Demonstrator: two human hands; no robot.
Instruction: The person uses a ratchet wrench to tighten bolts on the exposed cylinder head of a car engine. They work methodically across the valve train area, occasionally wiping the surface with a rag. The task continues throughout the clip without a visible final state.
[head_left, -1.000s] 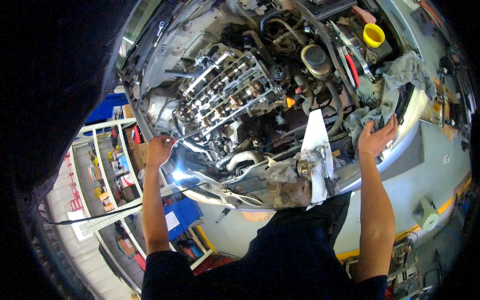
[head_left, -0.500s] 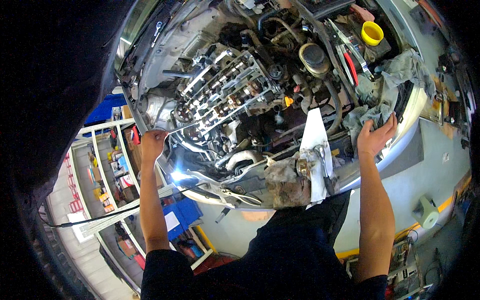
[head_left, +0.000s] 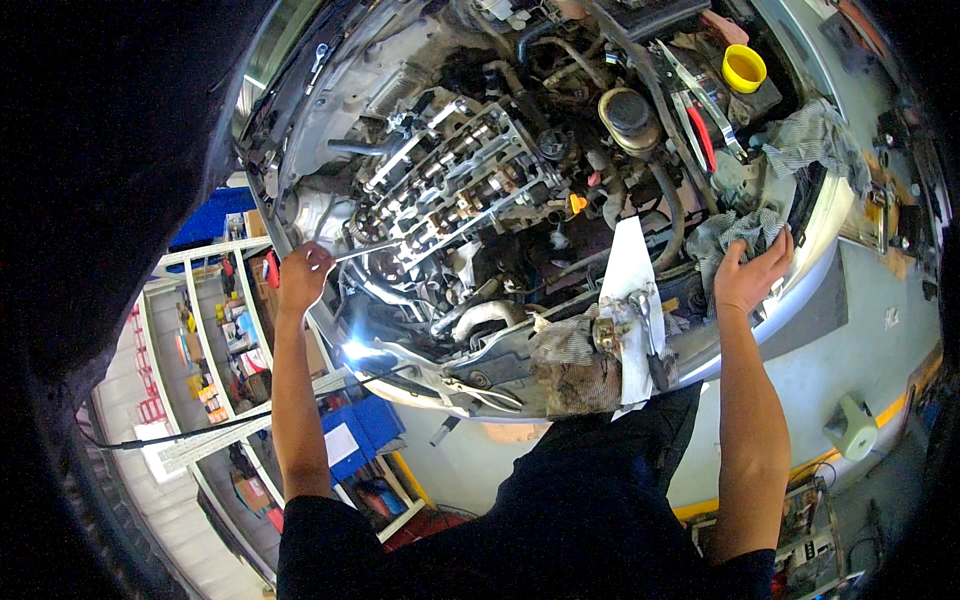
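Note:
My left hand (head_left: 303, 277), at the left side of the engine bay, pinches the end of a slim metal rod-like tool (head_left: 366, 251). The tool reaches right to the near-left end of the uncovered engine top (head_left: 455, 200), where camshafts show; its exact kind is hard to make out. On the right, my right hand (head_left: 752, 278) is curled over a crumpled grey striped rag (head_left: 738, 238) at the front edge of the bay, thumb on one side and fingers on the other.
Red-handled pliers (head_left: 700, 135) and a yellow cup (head_left: 744, 68) lie at the far right, near another rag (head_left: 815, 140). On the front edge sit a white sheet (head_left: 630, 300) with tools and a dirty cloth (head_left: 575, 370). A bright lamp (head_left: 358, 350) shines near my left forearm.
My left hand has shifted slightly away from me, and the tool lies at a flatter angle. My right hand stays on the rag.

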